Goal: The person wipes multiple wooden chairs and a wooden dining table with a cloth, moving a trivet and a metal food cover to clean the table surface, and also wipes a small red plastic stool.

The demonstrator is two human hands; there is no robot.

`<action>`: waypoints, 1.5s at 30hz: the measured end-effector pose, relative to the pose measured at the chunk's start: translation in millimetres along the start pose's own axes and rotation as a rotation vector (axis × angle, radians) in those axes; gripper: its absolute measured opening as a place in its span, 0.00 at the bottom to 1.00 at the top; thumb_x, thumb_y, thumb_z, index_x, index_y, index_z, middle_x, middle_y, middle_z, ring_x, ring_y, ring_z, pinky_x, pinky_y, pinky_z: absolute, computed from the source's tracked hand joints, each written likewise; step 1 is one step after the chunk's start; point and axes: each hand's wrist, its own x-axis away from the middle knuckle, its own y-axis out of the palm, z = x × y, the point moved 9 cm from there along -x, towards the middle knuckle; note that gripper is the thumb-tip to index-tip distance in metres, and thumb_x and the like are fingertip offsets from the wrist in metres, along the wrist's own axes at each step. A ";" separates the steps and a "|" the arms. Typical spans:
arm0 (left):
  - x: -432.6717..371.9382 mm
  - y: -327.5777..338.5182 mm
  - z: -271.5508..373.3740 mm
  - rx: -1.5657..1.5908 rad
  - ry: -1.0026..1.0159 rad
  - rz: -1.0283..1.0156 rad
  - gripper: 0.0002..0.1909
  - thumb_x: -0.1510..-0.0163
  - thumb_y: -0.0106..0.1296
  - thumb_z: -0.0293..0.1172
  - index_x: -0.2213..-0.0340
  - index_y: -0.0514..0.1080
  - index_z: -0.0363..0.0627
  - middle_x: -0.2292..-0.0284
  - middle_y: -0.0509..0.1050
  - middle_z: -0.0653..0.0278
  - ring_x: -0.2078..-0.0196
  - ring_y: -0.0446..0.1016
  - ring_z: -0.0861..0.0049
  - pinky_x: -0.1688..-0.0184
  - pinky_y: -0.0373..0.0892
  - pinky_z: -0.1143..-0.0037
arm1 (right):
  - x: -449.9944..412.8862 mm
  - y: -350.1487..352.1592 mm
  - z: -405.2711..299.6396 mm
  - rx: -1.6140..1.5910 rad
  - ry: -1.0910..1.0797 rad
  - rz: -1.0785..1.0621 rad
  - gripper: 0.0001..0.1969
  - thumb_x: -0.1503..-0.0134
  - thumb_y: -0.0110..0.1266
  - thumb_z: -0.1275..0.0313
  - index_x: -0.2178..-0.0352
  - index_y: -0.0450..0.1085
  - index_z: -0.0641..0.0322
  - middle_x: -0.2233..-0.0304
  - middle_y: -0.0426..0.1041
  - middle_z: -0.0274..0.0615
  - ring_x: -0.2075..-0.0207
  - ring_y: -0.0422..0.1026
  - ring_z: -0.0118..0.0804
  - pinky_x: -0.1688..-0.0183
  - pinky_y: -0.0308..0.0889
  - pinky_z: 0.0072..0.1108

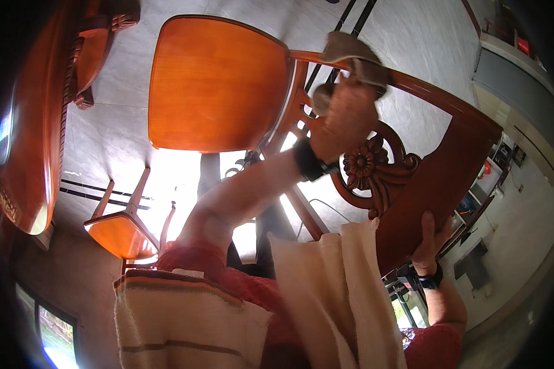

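Note:
A polished wooden chair is tipped in front of me, its orange-brown seat (217, 85) facing up at upper left. Its darker backrest has a carved flower ornament (361, 162) and a broad top rail (408, 198). My left hand (348, 113) grips a grey-brown cloth (355, 50), which lies over the backrest's far side post (424, 90). Hand and cloth are slightly blurred. At the lower right, my right hand (431, 242) holds the outer edge of the top rail, thumb on the near face; its other fingers are partly hidden.
Carved wooden furniture (37, 129) with a glossy top stands at the left. Another wooden chair (124, 235) is at lower left on the grey tiled floor (120, 133). A cream towel (328, 286) hangs over my front. Shelves (475, 193) holding items stand at the right.

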 end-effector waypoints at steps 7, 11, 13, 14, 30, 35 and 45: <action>30.7 -65.5 58.5 0.579 0.349 0.426 0.15 0.53 0.50 0.31 0.66 0.77 0.33 0.59 0.74 0.46 0.49 0.69 0.49 0.41 0.61 0.64 | -2.4 -1.2 -0.8 -0.054 -0.041 -0.010 0.27 0.40 0.50 0.66 0.42 0.57 0.69 0.47 0.68 0.48 0.51 0.69 0.38 0.51 0.67 0.28; 73.2 -41.2 85.4 0.933 0.396 0.294 0.15 0.55 0.52 0.30 0.65 0.77 0.35 0.55 0.71 0.45 0.46 0.66 0.49 0.42 0.62 0.60 | -0.7 -10.3 6.8 0.075 -0.050 0.008 0.28 0.39 0.50 0.64 0.43 0.58 0.70 0.48 0.68 0.48 0.51 0.68 0.38 0.49 0.65 0.29; 107.4 -20.1 111.5 0.938 0.421 0.327 0.15 0.55 0.53 0.30 0.64 0.78 0.39 0.53 0.69 0.46 0.45 0.65 0.49 0.44 0.63 0.56 | 0.4 -9.0 6.4 0.148 -0.072 0.019 0.28 0.39 0.51 0.64 0.43 0.58 0.71 0.47 0.68 0.48 0.50 0.68 0.38 0.48 0.64 0.30; 104.0 5.2 113.1 1.017 0.355 0.236 0.15 0.56 0.53 0.31 0.64 0.78 0.40 0.52 0.68 0.45 0.44 0.64 0.49 0.44 0.62 0.53 | -0.4 -2.5 -0.2 0.098 -0.084 0.025 0.28 0.39 0.51 0.63 0.43 0.58 0.71 0.47 0.68 0.48 0.50 0.68 0.38 0.48 0.64 0.30; 62.7 63.6 10.0 0.829 0.218 0.121 0.24 0.49 0.57 0.28 0.50 0.68 0.40 0.44 0.61 0.44 0.43 0.64 0.50 0.42 0.63 0.64 | -2.9 3.8 -14.8 0.057 -0.089 0.009 0.23 0.39 0.51 0.65 0.47 0.63 0.71 0.52 0.71 0.46 0.55 0.67 0.34 0.54 0.63 0.27; 68.0 92.9 -8.0 1.569 -0.102 -0.084 0.31 0.54 0.63 0.30 0.48 0.66 0.42 0.44 0.61 0.47 0.44 0.65 0.52 0.43 0.66 0.67 | -2.3 -1.6 -13.9 0.143 -0.152 0.029 0.26 0.39 0.50 0.63 0.45 0.61 0.72 0.50 0.70 0.48 0.53 0.68 0.37 0.51 0.63 0.28; 86.5 101.3 -1.6 0.525 0.081 -0.134 0.21 0.58 0.59 0.29 0.60 0.74 0.36 0.59 0.72 0.48 0.63 0.76 0.56 0.66 0.74 0.64 | -5.5 -0.6 -14.2 0.300 -0.320 -0.004 0.26 0.39 0.49 0.64 0.46 0.61 0.75 0.52 0.70 0.52 0.56 0.69 0.40 0.55 0.66 0.29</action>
